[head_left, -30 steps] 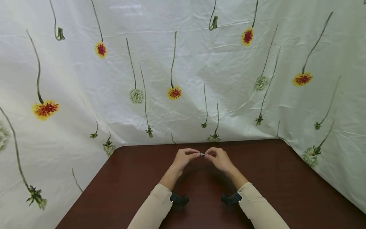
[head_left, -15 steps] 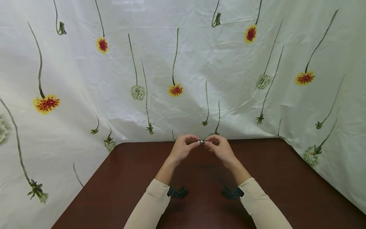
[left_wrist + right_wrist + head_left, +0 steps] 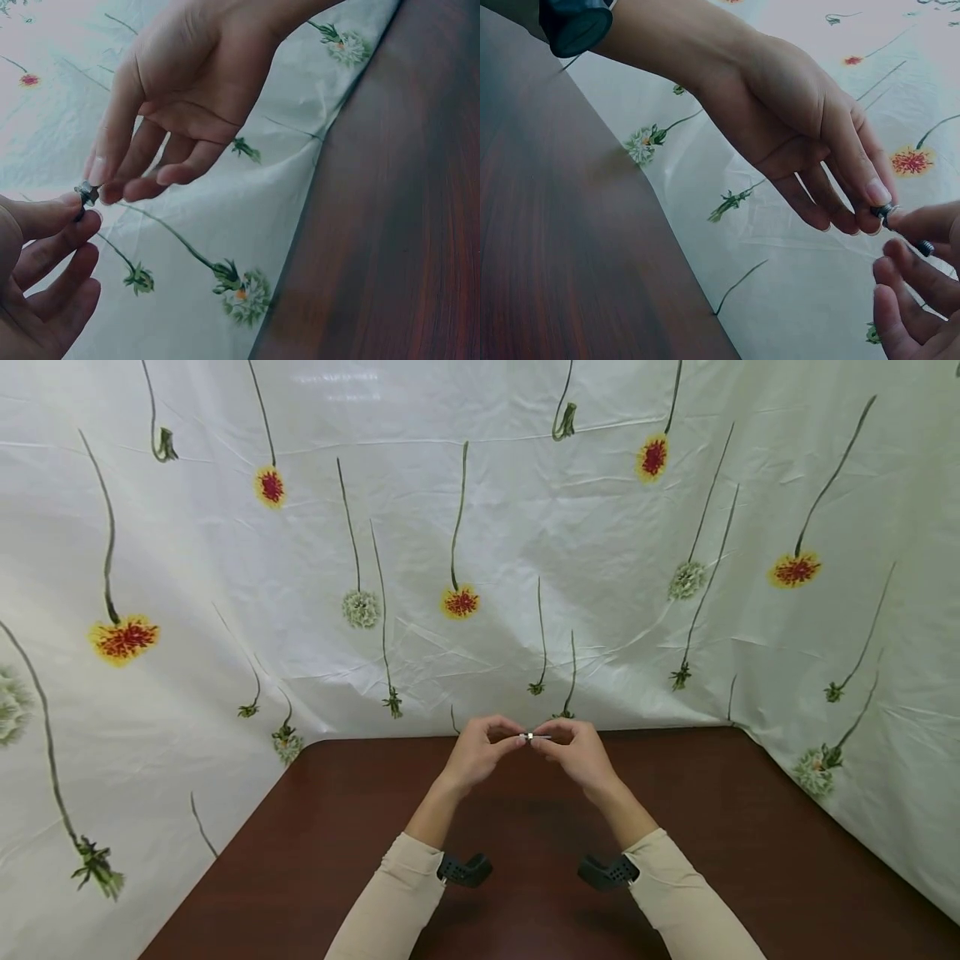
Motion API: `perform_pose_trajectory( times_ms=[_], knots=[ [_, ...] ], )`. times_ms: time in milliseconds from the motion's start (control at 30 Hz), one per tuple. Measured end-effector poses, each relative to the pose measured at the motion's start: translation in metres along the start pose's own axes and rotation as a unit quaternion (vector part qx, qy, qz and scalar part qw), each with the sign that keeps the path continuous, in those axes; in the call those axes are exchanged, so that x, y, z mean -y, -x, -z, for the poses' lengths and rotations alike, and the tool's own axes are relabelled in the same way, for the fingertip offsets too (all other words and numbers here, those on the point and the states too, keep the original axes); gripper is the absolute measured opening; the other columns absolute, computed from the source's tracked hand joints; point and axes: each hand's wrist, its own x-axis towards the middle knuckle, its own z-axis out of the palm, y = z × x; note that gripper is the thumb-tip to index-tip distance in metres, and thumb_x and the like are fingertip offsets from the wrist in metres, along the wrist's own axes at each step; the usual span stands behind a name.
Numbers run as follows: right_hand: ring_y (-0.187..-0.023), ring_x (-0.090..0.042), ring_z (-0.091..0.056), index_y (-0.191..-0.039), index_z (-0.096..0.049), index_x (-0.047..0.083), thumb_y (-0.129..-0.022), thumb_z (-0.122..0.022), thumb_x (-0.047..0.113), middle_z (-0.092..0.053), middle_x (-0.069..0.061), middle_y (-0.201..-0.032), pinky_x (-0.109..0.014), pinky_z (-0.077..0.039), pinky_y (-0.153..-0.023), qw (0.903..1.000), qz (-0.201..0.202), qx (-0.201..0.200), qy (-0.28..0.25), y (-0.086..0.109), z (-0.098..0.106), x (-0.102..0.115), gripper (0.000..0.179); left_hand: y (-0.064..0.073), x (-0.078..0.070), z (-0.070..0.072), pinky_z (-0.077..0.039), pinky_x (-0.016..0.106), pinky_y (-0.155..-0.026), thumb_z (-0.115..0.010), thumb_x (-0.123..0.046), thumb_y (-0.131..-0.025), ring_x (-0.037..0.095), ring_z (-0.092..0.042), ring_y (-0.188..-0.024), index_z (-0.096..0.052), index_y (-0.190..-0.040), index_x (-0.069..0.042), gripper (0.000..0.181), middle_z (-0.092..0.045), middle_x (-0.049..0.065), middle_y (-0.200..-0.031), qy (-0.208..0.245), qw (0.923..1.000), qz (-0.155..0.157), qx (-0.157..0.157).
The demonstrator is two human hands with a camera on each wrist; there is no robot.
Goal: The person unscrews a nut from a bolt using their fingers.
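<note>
A small dark metal bolt (image 3: pixel 530 737) is held up between both hands in the head view, overlapping the table's far edge. My left hand (image 3: pixel 474 756) pinches one end with thumb and index finger. From the other side, my right hand (image 3: pixel 585 760) has its thumb and fingertips on it. In the right wrist view the bolt's threaded end (image 3: pixel 925 247) sticks out past the right thumb. A nut-like metal piece (image 3: pixel 87 193) shows at the left fingertips in the left wrist view. The remaining fingers of both hands are loosely bent; fingertips hide part of the bolt.
The dark reddish-brown table (image 3: pixel 360 827) lies under both forearms. A white flower-printed cloth (image 3: pixel 405 643) hangs behind it and along both sides. Black bands (image 3: pixel 465 870) circle the wrists at the beige cuffs.
Both hands have risen in the head view, from over the tabletop to its far edge, still holding the bolt. The right thumb and index finger have shifted on it over the last half second.
</note>
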Motion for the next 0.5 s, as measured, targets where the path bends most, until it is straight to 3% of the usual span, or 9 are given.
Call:
perform_pose_trajectory(
  times_ms=[133, 267, 400, 500],
  knots=[
    [-0.098, -0.031, -0.071, -0.115, -0.073, -0.003, -0.097, -0.075, 0.012, -0.073, -0.017, -0.109, -0.043, -0.059, -0.083, 0.9998, -0.001, 0.02, -0.002, 0.0011, 0.0002, 0.0003, 0.023, -0.0005, -0.0014, -0.0012, -0.051, 0.053, -0.09, -0.074, -0.004, -0.096, 0.031, -0.065, -0.104, -0.076, -0.107, 0.0, 0.012, -0.074, 0.012, -0.105, -0.009, 0.9999, 0.011, -0.005],
    [-0.099, -0.038, -0.071, -0.114, -0.073, -0.006, -0.103, -0.068, 0.018, -0.073, -0.021, -0.105, -0.047, -0.058, -0.088, 0.9992, 0.001, 0.037, -0.012, 0.0005, -0.0011, 0.0, 0.027, -0.0019, -0.0029, -0.0003, -0.051, 0.05, -0.088, -0.072, -0.001, -0.096, 0.033, -0.066, -0.103, -0.075, -0.108, 0.004, 0.013, -0.074, 0.015, -0.105, -0.013, 0.9998, 0.016, 0.004],
    [-0.102, -0.034, -0.069, -0.113, -0.074, -0.002, -0.1, -0.072, 0.013, -0.073, -0.015, -0.108, -0.045, -0.057, -0.089, 0.9995, 0.011, 0.028, 0.005, 0.0004, -0.0017, -0.0013, 0.021, -0.0009, -0.0015, 0.0009, -0.052, 0.049, -0.088, -0.075, -0.005, -0.095, 0.03, -0.067, -0.101, -0.077, -0.107, 0.0, 0.013, -0.075, 0.013, -0.105, -0.003, 0.9999, 0.007, 0.007],
    [-0.103, -0.031, -0.068, -0.12, -0.072, -0.001, -0.097, -0.074, 0.011, -0.072, -0.014, -0.115, -0.045, -0.056, -0.087, 0.9996, 0.01, 0.024, 0.015, 0.0008, -0.0015, -0.0019, 0.025, 0.0007, 0.0002, 0.002, -0.053, 0.048, -0.088, -0.076, -0.009, -0.095, 0.026, -0.067, -0.1, -0.078, -0.107, -0.004, 0.013, -0.075, 0.009, -0.105, 0.002, 0.9999, 0.005, 0.01]
  ],
)
